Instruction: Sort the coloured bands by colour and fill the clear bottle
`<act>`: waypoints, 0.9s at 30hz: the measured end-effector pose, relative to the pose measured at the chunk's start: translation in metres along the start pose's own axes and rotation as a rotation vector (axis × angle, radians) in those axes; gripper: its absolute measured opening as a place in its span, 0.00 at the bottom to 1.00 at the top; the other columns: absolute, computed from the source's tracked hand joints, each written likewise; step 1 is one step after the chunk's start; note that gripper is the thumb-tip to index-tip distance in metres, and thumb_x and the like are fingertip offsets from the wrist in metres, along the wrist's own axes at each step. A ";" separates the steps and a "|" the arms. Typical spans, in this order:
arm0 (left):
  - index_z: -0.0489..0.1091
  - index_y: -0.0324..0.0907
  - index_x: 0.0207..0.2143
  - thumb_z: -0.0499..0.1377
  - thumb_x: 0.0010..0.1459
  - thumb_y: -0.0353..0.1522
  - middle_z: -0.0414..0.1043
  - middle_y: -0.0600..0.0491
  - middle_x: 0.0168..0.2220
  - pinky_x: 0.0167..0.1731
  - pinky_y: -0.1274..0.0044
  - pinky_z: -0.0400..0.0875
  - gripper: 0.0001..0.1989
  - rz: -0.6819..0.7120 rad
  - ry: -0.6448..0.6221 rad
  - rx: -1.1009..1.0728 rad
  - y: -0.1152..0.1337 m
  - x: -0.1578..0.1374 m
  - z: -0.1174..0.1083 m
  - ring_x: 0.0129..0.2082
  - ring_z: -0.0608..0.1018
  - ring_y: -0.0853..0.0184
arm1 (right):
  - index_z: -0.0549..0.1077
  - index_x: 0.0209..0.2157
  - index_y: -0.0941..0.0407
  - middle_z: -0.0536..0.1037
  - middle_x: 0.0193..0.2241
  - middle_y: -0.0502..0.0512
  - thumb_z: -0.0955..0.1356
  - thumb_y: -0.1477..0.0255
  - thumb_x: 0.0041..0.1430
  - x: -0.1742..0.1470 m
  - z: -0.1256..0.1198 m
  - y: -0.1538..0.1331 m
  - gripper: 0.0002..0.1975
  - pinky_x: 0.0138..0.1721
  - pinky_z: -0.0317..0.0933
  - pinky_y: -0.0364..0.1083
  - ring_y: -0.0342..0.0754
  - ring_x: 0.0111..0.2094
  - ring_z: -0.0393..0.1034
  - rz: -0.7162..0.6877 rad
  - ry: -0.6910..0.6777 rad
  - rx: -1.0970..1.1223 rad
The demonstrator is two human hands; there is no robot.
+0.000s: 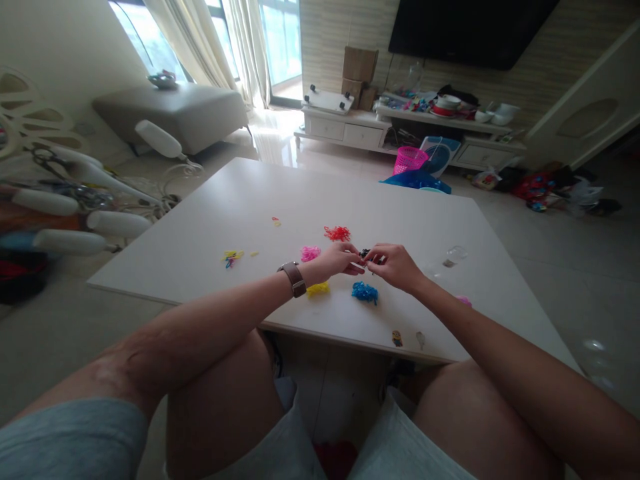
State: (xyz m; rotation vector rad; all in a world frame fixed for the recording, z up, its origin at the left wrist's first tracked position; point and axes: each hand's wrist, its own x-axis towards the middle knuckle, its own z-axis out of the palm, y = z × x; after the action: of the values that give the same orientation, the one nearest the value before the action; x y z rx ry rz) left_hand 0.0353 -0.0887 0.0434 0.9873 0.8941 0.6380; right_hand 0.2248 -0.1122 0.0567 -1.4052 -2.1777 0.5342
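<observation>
My left hand (342, 260) and my right hand (391, 263) meet over the white table (270, 193), fingertips pinched together. Whatever is between them is too small to name. Right behind the fingertips lies a black pile of small pieces (365, 254), partly hidden by my hands. A red pile (337, 233) sits beyond my left hand, and a pink pile (310, 253) lies beside that wrist. My left forearm partly covers a yellow pile (319, 289). Nearer to me is a blue pile (365, 292). A mixed yellow and coloured cluster (231, 258) lies farther left.
Near the front edge are a small minion figure (397, 339) and a small clear item (421, 340). A clear container (457, 255) lies to the right. Beyond the table stand a pink basket (411, 160) and a low cabinet (365, 137). White lamp arms (120, 225) stand at left.
</observation>
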 end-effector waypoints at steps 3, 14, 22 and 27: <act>0.69 0.35 0.28 0.63 0.57 0.23 0.78 0.46 0.27 0.41 0.72 0.77 0.06 0.059 0.032 0.039 0.003 0.001 -0.001 0.28 0.82 0.67 | 0.81 0.30 0.56 0.79 0.24 0.51 0.69 0.75 0.50 -0.002 -0.006 0.008 0.07 0.30 0.63 0.42 0.45 0.26 0.72 0.031 -0.158 0.014; 0.74 0.34 0.31 0.67 0.54 0.27 0.78 0.47 0.28 0.39 0.72 0.77 0.06 0.164 -0.044 0.176 -0.011 0.005 -0.005 0.30 0.81 0.68 | 0.78 0.35 0.56 0.79 0.26 0.50 0.69 0.79 0.46 -0.004 0.004 0.014 0.11 0.28 0.60 0.40 0.43 0.26 0.71 0.059 -0.424 0.040; 0.73 0.34 0.31 0.66 0.55 0.26 0.76 0.49 0.26 0.37 0.74 0.76 0.04 0.193 -0.042 0.201 -0.010 0.004 -0.001 0.28 0.79 0.69 | 0.77 0.35 0.57 0.79 0.27 0.50 0.70 0.77 0.48 -0.005 0.002 0.016 0.10 0.29 0.62 0.41 0.43 0.26 0.71 0.042 -0.465 0.125; 0.73 0.35 0.30 0.64 0.56 0.25 0.74 0.51 0.25 0.35 0.75 0.75 0.03 0.203 0.005 0.206 -0.008 0.002 0.000 0.27 0.78 0.70 | 0.79 0.35 0.57 0.79 0.26 0.51 0.71 0.74 0.49 -0.006 -0.002 0.012 0.09 0.29 0.63 0.41 0.44 0.27 0.72 0.058 -0.486 0.169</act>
State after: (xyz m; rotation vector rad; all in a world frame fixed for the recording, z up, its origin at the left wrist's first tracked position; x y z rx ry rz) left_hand 0.0373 -0.0901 0.0358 1.2734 0.8833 0.7295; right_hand 0.2373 -0.1131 0.0504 -1.3522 -2.3861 1.1551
